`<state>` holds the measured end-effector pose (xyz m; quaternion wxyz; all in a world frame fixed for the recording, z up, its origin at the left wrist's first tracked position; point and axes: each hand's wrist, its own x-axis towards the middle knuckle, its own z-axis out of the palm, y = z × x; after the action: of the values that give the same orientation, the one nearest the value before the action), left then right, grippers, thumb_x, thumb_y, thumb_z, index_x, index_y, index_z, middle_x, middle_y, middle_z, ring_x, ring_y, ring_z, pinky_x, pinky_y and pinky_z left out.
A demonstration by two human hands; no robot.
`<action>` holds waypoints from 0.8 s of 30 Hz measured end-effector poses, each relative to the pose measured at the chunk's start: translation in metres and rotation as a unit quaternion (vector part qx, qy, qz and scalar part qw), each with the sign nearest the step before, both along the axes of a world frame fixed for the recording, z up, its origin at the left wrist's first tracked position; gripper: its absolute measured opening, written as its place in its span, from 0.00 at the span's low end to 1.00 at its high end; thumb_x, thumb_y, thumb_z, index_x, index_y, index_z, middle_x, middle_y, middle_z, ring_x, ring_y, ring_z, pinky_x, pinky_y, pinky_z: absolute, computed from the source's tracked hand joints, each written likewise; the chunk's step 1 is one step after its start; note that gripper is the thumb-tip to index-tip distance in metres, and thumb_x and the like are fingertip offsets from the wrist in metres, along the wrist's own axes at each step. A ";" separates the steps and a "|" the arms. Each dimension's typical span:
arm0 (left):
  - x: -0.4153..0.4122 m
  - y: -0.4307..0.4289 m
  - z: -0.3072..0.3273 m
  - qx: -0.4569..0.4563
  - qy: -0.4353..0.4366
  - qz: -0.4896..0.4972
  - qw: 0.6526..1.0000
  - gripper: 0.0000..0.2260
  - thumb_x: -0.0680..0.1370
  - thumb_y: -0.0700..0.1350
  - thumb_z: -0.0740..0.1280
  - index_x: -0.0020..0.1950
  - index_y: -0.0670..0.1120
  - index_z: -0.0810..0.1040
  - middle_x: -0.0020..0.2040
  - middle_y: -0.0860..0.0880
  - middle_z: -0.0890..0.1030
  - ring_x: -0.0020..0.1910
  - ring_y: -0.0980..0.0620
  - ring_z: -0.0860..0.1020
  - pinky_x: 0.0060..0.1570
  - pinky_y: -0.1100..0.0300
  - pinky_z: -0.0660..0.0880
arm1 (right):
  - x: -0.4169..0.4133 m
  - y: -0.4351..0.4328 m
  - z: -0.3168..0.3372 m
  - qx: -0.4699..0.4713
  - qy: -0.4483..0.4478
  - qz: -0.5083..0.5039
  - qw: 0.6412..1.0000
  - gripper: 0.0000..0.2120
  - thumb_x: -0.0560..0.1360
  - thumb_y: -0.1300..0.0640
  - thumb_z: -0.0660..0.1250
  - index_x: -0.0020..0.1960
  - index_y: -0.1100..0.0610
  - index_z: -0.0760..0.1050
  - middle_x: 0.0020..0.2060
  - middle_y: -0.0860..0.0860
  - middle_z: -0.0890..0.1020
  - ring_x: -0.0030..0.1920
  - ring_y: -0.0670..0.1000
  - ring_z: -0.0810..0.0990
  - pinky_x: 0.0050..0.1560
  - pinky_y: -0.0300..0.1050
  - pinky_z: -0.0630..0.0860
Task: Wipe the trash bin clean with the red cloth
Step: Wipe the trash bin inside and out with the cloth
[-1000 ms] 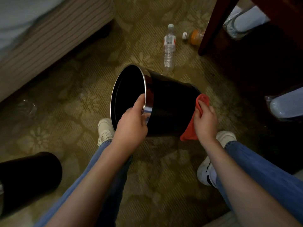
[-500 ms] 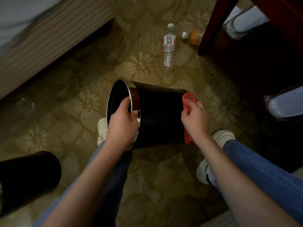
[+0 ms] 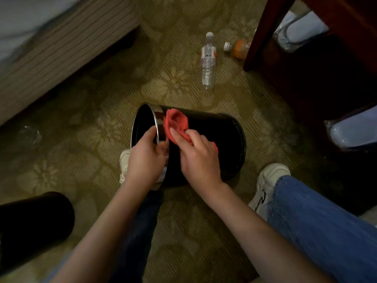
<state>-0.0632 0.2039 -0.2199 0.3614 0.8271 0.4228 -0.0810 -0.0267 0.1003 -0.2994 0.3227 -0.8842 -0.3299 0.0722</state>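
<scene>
A black trash bin [image 3: 216, 135] with a shiny metal rim lies on its side above the carpet, mouth facing left. My left hand [image 3: 145, 158] grips the rim, thumb inside the mouth and fingers curled round the outside. My right hand [image 3: 199, 158] holds the red cloth [image 3: 176, 123] and presses it on the bin's upper side wall, right beside the rim. Part of the cloth is hidden under my right hand.
A second black bin [image 3: 34, 225] lies at the lower left. A clear water bottle [image 3: 208, 62] and an orange drink bottle [image 3: 238, 49] lie on the carpet beyond. A bed base [image 3: 61, 48] is upper left, dark wooden furniture [image 3: 318, 48] upper right. My shoes flank the bin.
My right hand slid the red cloth from the bin's base end along the side wall to the rim. The bin dropped lower and tilted flatter; my left hand kept its grip on the rim.
</scene>
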 end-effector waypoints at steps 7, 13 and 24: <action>-0.005 0.002 0.002 -0.008 0.020 -0.001 1.000 0.18 0.80 0.40 0.60 0.70 0.48 0.68 0.42 0.53 0.76 0.48 0.48 0.79 0.52 0.50 0.77 | 0.048 -0.069 -0.066 -0.092 0.153 -0.161 0.971 0.23 0.76 0.64 0.60 0.69 0.49 0.70 0.60 0.55 0.74 0.53 0.60 0.77 0.53 0.53 0.75; 0.001 -0.002 -0.001 0.015 0.033 -0.039 0.999 0.21 0.80 0.41 0.59 0.73 0.49 0.65 0.48 0.44 0.80 0.51 0.42 0.78 0.53 0.48 0.76 | 0.033 -0.055 -0.047 -0.087 0.143 -0.167 0.972 0.22 0.74 0.63 0.60 0.67 0.53 0.72 0.58 0.57 0.75 0.51 0.60 0.78 0.51 0.52 0.74; -0.004 0.007 -0.006 0.012 0.024 -0.001 1.000 0.17 0.79 0.40 0.61 0.68 0.49 0.71 0.47 0.45 0.80 0.50 0.43 0.79 0.50 0.50 0.76 | 0.012 -0.023 -0.023 -0.005 0.074 -0.044 0.996 0.22 0.75 0.62 0.60 0.68 0.51 0.70 0.53 0.54 0.76 0.47 0.59 0.78 0.45 0.55 0.77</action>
<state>-0.0672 0.2108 -0.2258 0.3412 0.8297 0.4313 -0.0958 -0.0145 0.0775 -0.3227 0.3444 -0.8916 -0.2660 0.1250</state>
